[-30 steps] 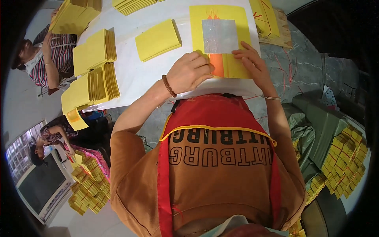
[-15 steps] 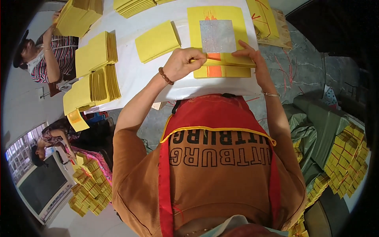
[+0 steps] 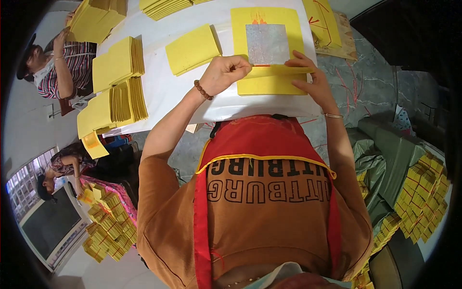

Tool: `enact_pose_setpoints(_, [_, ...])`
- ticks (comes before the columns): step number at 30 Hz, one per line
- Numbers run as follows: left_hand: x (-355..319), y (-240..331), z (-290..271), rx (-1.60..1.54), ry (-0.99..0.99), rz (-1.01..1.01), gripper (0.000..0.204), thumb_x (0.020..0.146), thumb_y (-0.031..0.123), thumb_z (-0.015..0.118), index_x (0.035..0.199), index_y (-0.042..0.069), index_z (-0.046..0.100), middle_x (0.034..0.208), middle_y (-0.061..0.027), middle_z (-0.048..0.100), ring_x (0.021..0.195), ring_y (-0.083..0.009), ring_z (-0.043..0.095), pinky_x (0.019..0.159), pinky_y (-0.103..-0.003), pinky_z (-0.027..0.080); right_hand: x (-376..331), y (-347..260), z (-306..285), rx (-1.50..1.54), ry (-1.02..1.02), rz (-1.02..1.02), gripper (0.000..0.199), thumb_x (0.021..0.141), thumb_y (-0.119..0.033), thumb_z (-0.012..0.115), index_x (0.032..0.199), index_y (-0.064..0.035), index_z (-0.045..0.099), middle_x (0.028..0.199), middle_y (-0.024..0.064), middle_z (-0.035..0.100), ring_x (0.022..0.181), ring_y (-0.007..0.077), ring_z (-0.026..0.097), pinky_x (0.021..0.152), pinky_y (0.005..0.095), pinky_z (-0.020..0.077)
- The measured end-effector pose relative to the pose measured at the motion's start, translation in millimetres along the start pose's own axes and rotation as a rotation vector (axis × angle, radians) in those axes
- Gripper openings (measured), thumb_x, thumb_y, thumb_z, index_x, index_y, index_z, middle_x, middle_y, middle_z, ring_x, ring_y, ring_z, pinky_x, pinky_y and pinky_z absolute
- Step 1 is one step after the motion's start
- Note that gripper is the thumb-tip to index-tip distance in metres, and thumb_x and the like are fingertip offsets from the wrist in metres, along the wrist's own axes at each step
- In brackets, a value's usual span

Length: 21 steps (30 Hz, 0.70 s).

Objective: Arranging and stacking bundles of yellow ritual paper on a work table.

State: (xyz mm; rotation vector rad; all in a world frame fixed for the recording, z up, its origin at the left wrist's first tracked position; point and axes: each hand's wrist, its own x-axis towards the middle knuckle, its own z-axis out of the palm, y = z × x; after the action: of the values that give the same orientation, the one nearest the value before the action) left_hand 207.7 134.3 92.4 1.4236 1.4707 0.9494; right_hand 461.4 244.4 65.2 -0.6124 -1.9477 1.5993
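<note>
A yellow paper sheet (image 3: 291,26) with a silver square (image 3: 266,42) and an orange print lies on the white table. Its near part is folded up into a narrow flap (image 3: 279,72) that stands up across the sheet. My left hand (image 3: 224,74), with a beaded bracelet, is closed in a pinch at the flap's left end. At the right end, my right hand (image 3: 315,82) has its fingers beyond the flap and its thumb on the near side, gripping the paper between them. Plain yellow paper (image 3: 272,88) shows below the flap.
A folded yellow stack (image 3: 192,49) lies left of my work, with more stacks (image 3: 113,60) along the table's left side. A tied yellow bundle (image 3: 323,24) is at the right. Two other people (image 3: 67,72) work at the left. Piled bundles (image 3: 423,192) stand at the lower right.
The near flap has risen and its orange band no longer shows on the near side. My right thumb has come down to the flap's near side. My left hand has barely moved.
</note>
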Motion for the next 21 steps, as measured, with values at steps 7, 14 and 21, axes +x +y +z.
enact_pose_setpoints(7, [-6,8,4,0.277,-0.018,0.426,0.020,0.080,0.015,0.061,0.099,0.007,0.062,0.090,-0.0071,0.063,0.074,-0.0196,0.059,0.063,-0.027,0.048,2,0,-1,-0.057,0.012,0.045,0.033,0.075,-0.001,0.066,0.107,-0.0079,0.062,0.112,0.0032,0.061,0.130,0.0218,0.035,0.100,0.0325,0.0346])
enact_pose_setpoints(14, [-9,20,6,0.705,-0.172,0.565,0.040,0.070,0.027,0.070,0.106,0.011,0.060,0.108,-0.0071,0.058,0.091,-0.0248,0.054,0.078,-0.035,0.045,2,4,-2,-0.077,0.029,0.036,0.026,0.078,-0.002,0.063,0.104,-0.0066,0.062,0.107,0.0022,0.063,0.130,0.0222,0.036,0.100,0.0322,0.0344])
enact_pose_setpoints(21, [-5,10,3,0.665,-0.169,0.618,0.039,0.070,0.029,0.071,0.103,0.013,0.059,0.103,-0.0046,0.055,0.089,-0.0232,0.051,0.077,-0.034,0.045,2,2,-2,-0.046,0.017,0.050,0.025,0.080,-0.005,0.062,0.105,-0.0065,0.063,0.112,0.0035,0.061,0.130,0.0221,0.035,0.101,0.0323,0.0331])
